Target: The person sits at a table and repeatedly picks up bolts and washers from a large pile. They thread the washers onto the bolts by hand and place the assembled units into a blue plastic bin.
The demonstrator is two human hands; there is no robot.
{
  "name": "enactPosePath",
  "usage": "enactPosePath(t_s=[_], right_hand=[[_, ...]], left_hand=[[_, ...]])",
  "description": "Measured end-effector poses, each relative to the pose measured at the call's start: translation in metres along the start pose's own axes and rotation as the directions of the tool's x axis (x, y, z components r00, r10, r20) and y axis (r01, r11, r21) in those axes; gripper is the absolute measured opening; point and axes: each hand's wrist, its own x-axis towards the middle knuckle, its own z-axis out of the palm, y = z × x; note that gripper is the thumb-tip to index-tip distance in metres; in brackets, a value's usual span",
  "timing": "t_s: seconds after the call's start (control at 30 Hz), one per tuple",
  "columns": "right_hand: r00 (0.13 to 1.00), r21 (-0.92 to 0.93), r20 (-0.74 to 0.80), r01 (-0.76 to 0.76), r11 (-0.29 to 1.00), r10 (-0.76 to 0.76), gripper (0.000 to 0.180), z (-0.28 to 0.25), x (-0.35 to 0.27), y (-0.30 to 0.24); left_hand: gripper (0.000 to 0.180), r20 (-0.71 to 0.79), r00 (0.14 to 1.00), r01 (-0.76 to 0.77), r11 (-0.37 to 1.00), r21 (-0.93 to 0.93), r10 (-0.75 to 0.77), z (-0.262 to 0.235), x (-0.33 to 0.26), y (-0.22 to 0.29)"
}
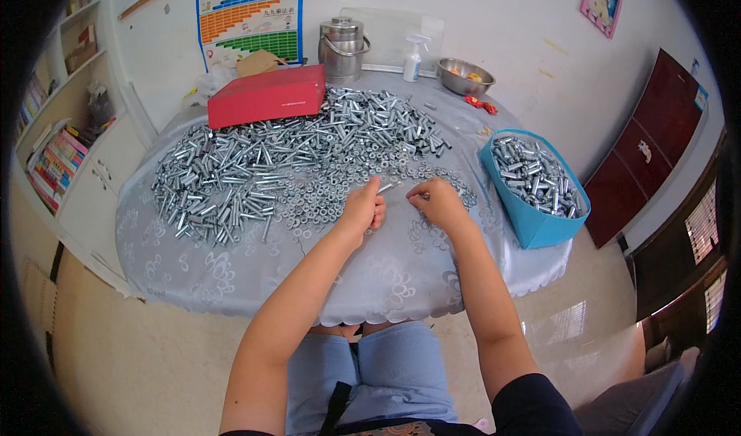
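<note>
My left hand [361,211] is closed around a silver bolt [390,187], whose shank sticks out to the right past the thumb. Just right of it, my right hand [437,203] pinches something small at its fingertips, too small to make out. Both hands hover over the near edge of a spread of loose nuts and washers [315,204]. Behind and to the left, a large heap of bolts and metal sleeves [224,175] covers much of the table. A blue fabric bin [552,231] at the right is full of similar metal pieces.
A red box [266,96] lies on the heap's far side. Along the back stand a steel pot [342,50], a spray bottle [413,59] and a metal bowl [465,77]. Small red packets [482,105] lie near the bowl. A grey patterned cloth [208,270] covers the table.
</note>
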Motion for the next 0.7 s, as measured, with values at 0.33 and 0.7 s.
enactPosePath(t_s=[0.33,0.7], right_hand=[[0.999,0.449,-0.041,-0.001,0.894,0.022,0.015,-0.001,0.004,-0.013],[0.958,0.839,0.232,-0.285,0.462,0.169,0.018,-0.014,0.004,-0.03]], left_hand=[[0.043,-0.014,1.0,0.023,1.0,-0.02,-0.023,-0.001,0.003,-0.004],[0.044,0.053,0.998,0.026,1.0,-0.005,-0.025,-0.004,0.006,-0.006]])
